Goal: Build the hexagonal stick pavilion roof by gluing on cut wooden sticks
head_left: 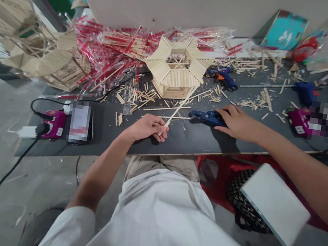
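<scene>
My left hand (152,128) pinches thin wooden sticks (173,115) at their lower end, and they slant up to the right toward the model. My right hand (233,122) is around the handles of blue pliers (204,117), fingers above and thumb below. The pliers lie on the dark tabletop with their jaws pointing left. Beyond both hands stands a six-sided wooden stick model (174,68) with a slatted, flared roof that is open in the middle. Two loose sticks (167,109) lie flat between my left hand and the model.
Red-and-clear plastic packs of sticks (110,46) lie behind. Blue glue guns (225,78) (304,93) rest to the right among stick offcuts. A purple power strip (54,124) and a phone (80,122) are at left. A larger wooden model (48,58) stands far left.
</scene>
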Motion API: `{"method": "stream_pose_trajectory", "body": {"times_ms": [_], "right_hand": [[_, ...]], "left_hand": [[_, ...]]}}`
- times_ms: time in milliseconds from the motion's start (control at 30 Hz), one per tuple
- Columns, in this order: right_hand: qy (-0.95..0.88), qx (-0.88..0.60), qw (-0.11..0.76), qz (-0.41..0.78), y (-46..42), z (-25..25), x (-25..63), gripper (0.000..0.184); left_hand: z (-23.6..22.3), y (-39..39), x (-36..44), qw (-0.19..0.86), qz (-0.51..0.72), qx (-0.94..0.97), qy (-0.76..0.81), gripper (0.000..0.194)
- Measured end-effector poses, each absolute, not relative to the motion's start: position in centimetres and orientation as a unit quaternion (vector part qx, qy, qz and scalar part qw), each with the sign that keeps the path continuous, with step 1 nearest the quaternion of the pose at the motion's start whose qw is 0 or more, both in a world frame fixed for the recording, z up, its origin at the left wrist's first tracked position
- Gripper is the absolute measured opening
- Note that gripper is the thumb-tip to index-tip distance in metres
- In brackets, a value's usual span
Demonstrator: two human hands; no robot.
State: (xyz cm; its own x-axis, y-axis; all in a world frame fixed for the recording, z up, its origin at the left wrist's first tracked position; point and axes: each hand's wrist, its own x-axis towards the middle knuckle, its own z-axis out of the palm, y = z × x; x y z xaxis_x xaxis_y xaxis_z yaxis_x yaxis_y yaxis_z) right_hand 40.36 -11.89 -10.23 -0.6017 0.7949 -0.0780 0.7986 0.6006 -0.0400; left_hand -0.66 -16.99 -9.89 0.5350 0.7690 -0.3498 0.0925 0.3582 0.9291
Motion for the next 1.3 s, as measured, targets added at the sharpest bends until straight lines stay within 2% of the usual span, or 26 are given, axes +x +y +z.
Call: {"method": "stream_pose_trajectory", "body": {"times_ms": [100, 233, 400, 667, 933, 1167, 1300], "right_hand": [[0.852, 0.519, 0.021, -0.067, -14.6, -9.6, 38.6, 0.074], [0.794, 0.578, -0.003, -0.190, -18.4, -8.6, 35.1, 0.053], [0.761, 0.553, -0.089, -0.327, -20.5, -7.6, 31.0, 0.049], [0.775, 0.527, -0.080, -0.341, -20.9, -5.7, 28.3, 0.027], [0.795, 0.484, -0.043, -0.364, -20.8, -4.5, 27.0, 0.038], [0.816, 0.462, -0.039, -0.345, -20.5, -4.7, 27.1, 0.037], [0.803, 0.471, -0.023, -0.364, -20.6, -4.4, 26.6, 0.030]], "left_hand": [[-10.0, -16.6, -0.5, 0.706, 0.259, 0.511, 0.416, 0.050], [-9.7, -16.1, -0.1, 0.706, 0.279, 0.512, 0.402, 0.053], [-8.9, -16.7, -0.5, 0.712, 0.294, 0.505, 0.389, 0.053], [-9.2, -18.2, -1.3, 0.737, 0.294, 0.471, 0.385, 0.054], [-9.8, -19.0, -0.9, 0.765, 0.286, 0.448, 0.364, 0.061], [-9.6, -18.9, -1.1, 0.789, 0.282, 0.422, 0.345, 0.060], [-9.2, -18.7, -1.1, 0.787, 0.272, 0.425, 0.354, 0.062]]}}
